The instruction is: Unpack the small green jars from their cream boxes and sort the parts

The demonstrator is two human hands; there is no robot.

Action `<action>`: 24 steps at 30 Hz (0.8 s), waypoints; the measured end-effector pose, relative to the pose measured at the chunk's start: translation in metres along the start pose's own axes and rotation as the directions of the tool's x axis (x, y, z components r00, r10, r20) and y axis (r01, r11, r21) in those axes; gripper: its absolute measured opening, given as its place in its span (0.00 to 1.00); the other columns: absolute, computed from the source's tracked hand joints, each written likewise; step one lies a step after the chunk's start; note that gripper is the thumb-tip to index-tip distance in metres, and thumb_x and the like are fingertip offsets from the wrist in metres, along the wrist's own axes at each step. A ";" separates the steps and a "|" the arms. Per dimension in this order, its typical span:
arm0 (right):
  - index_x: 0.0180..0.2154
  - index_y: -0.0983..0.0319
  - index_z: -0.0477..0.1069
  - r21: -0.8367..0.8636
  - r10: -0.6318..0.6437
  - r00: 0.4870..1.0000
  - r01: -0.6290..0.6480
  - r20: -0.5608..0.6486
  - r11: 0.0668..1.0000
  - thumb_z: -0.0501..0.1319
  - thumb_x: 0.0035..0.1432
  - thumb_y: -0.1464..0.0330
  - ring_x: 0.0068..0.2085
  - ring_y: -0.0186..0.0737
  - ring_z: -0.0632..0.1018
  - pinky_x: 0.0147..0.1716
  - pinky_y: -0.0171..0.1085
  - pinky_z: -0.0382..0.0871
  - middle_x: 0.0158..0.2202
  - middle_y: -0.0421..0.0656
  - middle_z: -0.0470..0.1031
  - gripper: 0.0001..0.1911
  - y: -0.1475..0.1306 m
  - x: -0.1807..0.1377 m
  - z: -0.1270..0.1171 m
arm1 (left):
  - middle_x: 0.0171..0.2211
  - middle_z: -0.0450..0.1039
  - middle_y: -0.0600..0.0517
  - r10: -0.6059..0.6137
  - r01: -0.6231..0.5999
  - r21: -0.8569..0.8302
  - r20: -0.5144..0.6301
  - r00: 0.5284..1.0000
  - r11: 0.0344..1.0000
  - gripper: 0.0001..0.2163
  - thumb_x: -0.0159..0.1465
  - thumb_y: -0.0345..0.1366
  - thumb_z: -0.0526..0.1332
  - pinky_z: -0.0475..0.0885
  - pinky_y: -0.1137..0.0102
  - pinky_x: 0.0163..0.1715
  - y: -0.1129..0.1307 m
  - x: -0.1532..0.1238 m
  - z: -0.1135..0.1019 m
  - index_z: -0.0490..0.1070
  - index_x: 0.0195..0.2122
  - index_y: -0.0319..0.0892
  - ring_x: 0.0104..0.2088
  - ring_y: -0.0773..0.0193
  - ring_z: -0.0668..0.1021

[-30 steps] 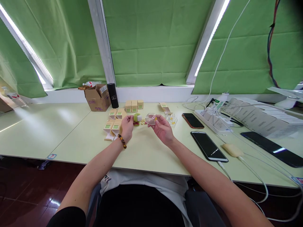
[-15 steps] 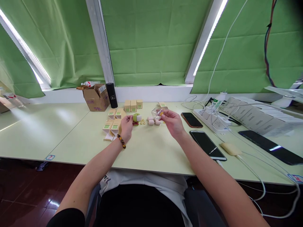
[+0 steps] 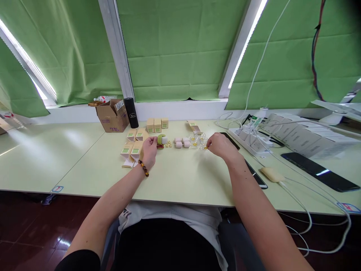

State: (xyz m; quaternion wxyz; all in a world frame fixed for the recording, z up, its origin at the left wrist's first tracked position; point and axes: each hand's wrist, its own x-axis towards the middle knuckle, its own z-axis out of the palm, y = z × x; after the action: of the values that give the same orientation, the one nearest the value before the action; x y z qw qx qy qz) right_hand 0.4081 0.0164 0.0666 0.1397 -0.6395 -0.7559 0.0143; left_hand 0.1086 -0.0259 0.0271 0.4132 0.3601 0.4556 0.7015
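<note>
My left hand (image 3: 149,149), with a beaded bracelet at the wrist, pinches a small green-and-white piece (image 3: 162,139) above the table. My right hand (image 3: 221,145) is low over the table on the right, its fingers closed at a clear plastic piece with a yellow part (image 3: 203,141). More clear pieces with yellow parts (image 3: 194,141) lie just left of those fingers. Several pinkish-white cylinders (image 3: 182,142) stand between the hands. Tiny yellow pieces (image 3: 168,144) lie beside the green-and-white piece. A dark red item (image 3: 160,146) is partly hidden beneath it.
Small cream boxes (image 3: 154,125) stand at the back; opened ones (image 3: 135,150) are left of my left hand. A cardboard box (image 3: 112,116) and black cylinder (image 3: 131,113) stand behind. Phones (image 3: 256,175), a power strip (image 3: 248,141) and cables are on the right.
My right hand has moved right and down with the clear piece, from above the cylinders to the table beside other clear pieces. My left hand still holds the green-and-white piece, nearly unmoved.
</note>
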 end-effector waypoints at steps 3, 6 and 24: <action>0.36 0.63 0.85 -0.049 0.049 0.994 -0.044 0.093 0.998 0.63 0.54 0.79 0.41 0.50 0.83 0.39 0.39 0.75 0.43 0.55 0.83 0.13 -0.001 0.003 0.003 | 0.33 0.79 0.51 0.001 -0.001 -0.001 0.004 1.000 1.000 0.08 0.73 0.35 0.62 0.81 0.70 0.37 0.001 -0.001 0.000 0.71 0.36 0.38 0.30 0.69 0.81; 0.40 0.65 0.84 -0.065 0.093 0.986 -0.084 0.142 0.994 0.64 0.54 0.78 0.44 0.51 0.84 0.42 0.39 0.76 0.41 0.56 0.83 0.13 -0.001 0.006 0.005 | 0.32 0.79 0.51 0.008 -0.008 -0.007 0.008 1.000 1.000 0.08 0.72 0.36 0.63 0.81 0.71 0.36 0.000 -0.001 0.000 0.71 0.36 0.38 0.30 0.69 0.81; 0.47 0.58 0.76 -0.025 0.011 0.998 -0.013 -0.061 1.000 0.64 0.59 0.70 0.46 0.53 0.81 0.42 0.46 0.73 0.51 0.50 0.79 0.13 -0.015 -0.003 -0.006 | 0.33 0.79 0.49 -0.014 0.017 -0.049 0.065 0.998 0.999 0.08 0.72 0.34 0.63 0.80 0.68 0.35 -0.003 0.000 -0.001 0.71 0.36 0.37 0.27 0.69 0.79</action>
State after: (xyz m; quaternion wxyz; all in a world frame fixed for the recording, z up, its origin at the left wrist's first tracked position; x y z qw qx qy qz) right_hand 0.3955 0.0095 0.0747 0.1543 -0.6459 -0.7475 -0.0137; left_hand 0.1089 -0.0256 0.0243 0.4419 0.3688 0.4271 0.6974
